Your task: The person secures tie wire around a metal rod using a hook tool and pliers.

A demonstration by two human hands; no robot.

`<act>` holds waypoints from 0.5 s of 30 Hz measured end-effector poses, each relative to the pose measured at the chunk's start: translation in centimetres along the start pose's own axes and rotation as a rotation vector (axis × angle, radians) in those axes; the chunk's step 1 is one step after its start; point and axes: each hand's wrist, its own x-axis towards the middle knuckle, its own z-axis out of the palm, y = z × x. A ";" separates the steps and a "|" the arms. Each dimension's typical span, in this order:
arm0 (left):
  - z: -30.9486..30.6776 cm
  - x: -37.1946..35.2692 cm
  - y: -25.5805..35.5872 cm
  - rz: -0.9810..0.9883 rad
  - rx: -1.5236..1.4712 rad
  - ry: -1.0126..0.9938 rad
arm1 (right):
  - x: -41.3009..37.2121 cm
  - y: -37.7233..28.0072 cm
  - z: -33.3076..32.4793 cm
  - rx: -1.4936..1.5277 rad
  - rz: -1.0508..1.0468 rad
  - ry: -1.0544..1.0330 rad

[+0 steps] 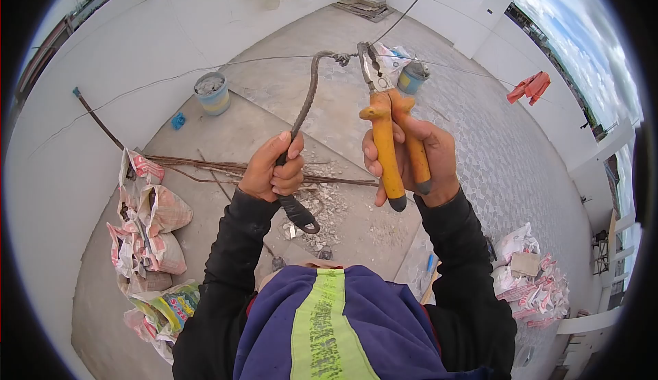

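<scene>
My left hand (277, 167) is wrapped round the black-covered grip of a bent metal hook tool (310, 99). The tool's curved tip reaches up to a twisted knot (340, 58) in a thin wire (267, 58) strung across the view. In my right hand (418, 157) are pliers (394, 133) with worn orange-yellow handles, slightly spread. Their metal jaws point up and overlap the wire just right of the knot. A thin dark rod (401, 15) slants up and right from behind the jaws.
Filled sacks (164, 212) line the left wall, near long rusty bars (199, 164) and rubble (329, 205) on the floor. Two buckets (212, 95) stand farther off. An orange cloth (529, 87) hangs on the wire at right, above more sacks (531, 287).
</scene>
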 end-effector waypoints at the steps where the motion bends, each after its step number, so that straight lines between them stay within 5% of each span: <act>1: -0.1 0.1 0.1 0.006 0.002 0.008 | 0.1 0.4 0.1 0.061 -0.012 -0.001; 3: -0.5 0.1 0.3 0.003 -0.001 0.073 | 0.3 0.5 0.7 0.162 -0.013 -0.021; 6: -0.3 -0.3 -0.2 -0.039 0.115 0.038 | 0.1 0.0 2.0 -0.205 -0.076 0.145; 8: -0.3 -0.5 -0.8 -0.046 0.074 0.035 | 0.4 -0.7 2.3 -0.742 -0.045 0.311; 15: 0.3 0.2 -2.1 -0.054 -0.213 -0.152 | -0.6 -1.5 0.8 -0.647 -0.047 0.161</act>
